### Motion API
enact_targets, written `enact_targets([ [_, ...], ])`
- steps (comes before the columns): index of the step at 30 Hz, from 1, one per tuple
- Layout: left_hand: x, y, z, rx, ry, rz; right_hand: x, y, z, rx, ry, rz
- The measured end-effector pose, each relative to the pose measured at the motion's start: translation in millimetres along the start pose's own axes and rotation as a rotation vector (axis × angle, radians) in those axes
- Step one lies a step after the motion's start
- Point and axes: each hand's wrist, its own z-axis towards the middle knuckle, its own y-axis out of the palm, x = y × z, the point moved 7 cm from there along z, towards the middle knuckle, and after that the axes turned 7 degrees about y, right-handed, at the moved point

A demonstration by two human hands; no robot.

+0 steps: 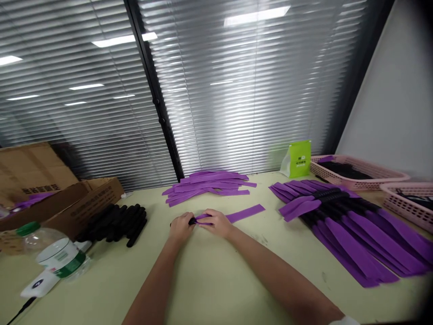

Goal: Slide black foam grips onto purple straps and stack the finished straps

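Note:
Near the middle of the table, my left hand [181, 227] is closed around a black tube [192, 221], most of which is hidden by the fingers. Just to its right, my right hand [216, 223] pinches a purple strip [246, 213] where it meets the tube's end. The strip's flat tail runs out to the right beyond my right hand. Behind both hands lies a pile of loose purple strips [206, 186]. A heap of black tubes [117, 222] rests to the left. On the right are many purple strips with black tubes around their middles [358, 225].
At the left stand an open cardboard box [84, 205], a plastic bottle [57, 253] and a white device [40, 283] with a cable. A green bag [299, 159] and pink baskets [368, 184] are at the back right, before window blinds.

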Motion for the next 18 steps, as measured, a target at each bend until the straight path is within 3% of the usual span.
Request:
enact_targets([
  [10, 9, 3.4, -3, -0.005, 0.016, -0.012, -16, 2, -2, 0.069, -0.033, 0.009],
  [18, 16, 4.3, -2, -0.037, 0.065, -0.016, -13, 10, 0, -0.071, -0.006, -0.063],
])
